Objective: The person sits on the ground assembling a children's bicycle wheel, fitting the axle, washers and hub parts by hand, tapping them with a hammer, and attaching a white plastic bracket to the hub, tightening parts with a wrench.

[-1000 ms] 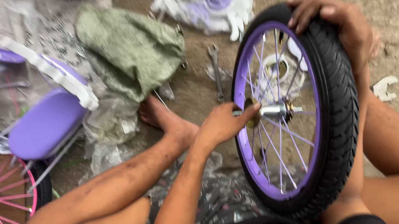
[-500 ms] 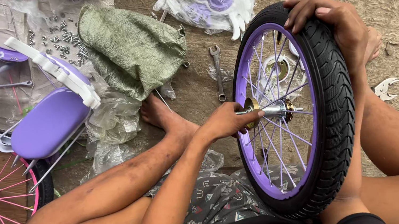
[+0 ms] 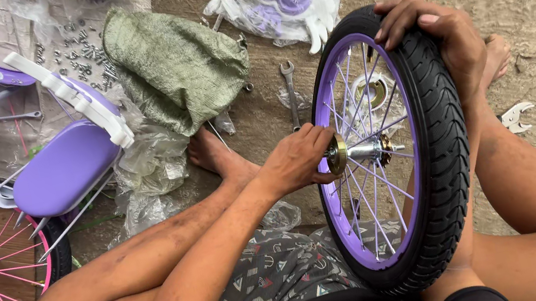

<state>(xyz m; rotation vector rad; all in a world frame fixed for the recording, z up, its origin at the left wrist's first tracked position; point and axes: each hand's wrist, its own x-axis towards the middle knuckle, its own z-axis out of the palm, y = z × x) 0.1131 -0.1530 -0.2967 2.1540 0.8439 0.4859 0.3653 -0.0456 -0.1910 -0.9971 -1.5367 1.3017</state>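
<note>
The small purple-rimmed bicycle wheel (image 3: 395, 151) stands upright on the ground between the seated person's legs. The right hand (image 3: 434, 35) curls over the top of its black tyre, fingers wrapped on the tread. The left hand (image 3: 299, 160) pinches the brass-coloured fitting (image 3: 336, 153) at the hub axle. A spanner (image 3: 291, 92) lies just beyond, near a green sack (image 3: 174, 64) and a purple saddle (image 3: 61, 170).

The left hand (image 3: 295, 160) reaches forward, fingers pinched closed, forearm stretched across the knee. The right hand (image 3: 437, 35) lies curled over, palm down, fingers spread, arm extended.
</note>
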